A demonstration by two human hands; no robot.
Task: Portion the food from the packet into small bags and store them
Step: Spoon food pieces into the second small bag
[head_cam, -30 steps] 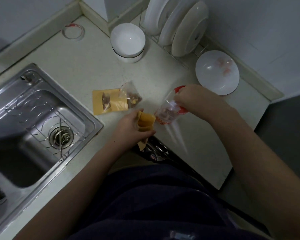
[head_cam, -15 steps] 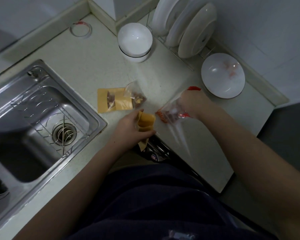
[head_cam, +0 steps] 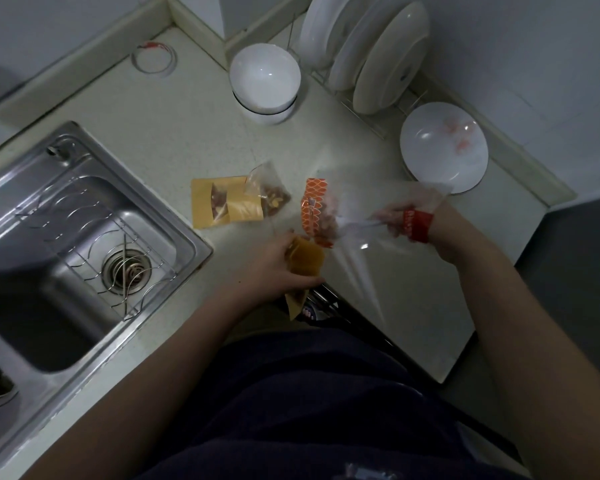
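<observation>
At a kitchen counter (head_cam: 174, 133), a person is portioning food from a clear packet (head_cam: 357, 202) into a small yellow-brown bag (head_cam: 307, 259); the left hand (head_cam: 274, 265) is gripping that small bag with fingers and thumb curled round it, holding it upright at the counter's front edge with its top facing the packet; the right hand (head_cam: 394, 220) is lying inside the packet, showing only as a blur through the plastic, so whether its fingers are curled or straight cannot be told; the packet's red mouth band (head_cam: 417, 226) is sitting around the right wrist, while its orange-patterned end (head_cam: 313, 206) is pointing toward the left hand, just above and beside the small bag; the food (head_cam: 328, 221), a dark clump, is gathering at that orange end, ahead of the right fingertips and close to the small bag's opening; behind the left hand, a flat yellow-brown pouch (head_cam: 212, 206) with a clear window and a small clear bag (head_cam: 267, 194) holding brown pieces are lying on the counter, touching one another; a steel sink (head_cam: 25, 209) with a wire rack is sitting to the left; stacked white bowls (head_cam: 264, 81), plates standing in a rack (head_cam: 371, 53), a white bowl with pink marks (head_cam: 444, 147) and a roll of tape (head_cam: 155, 57) are lining the back of the counter.
</observation>
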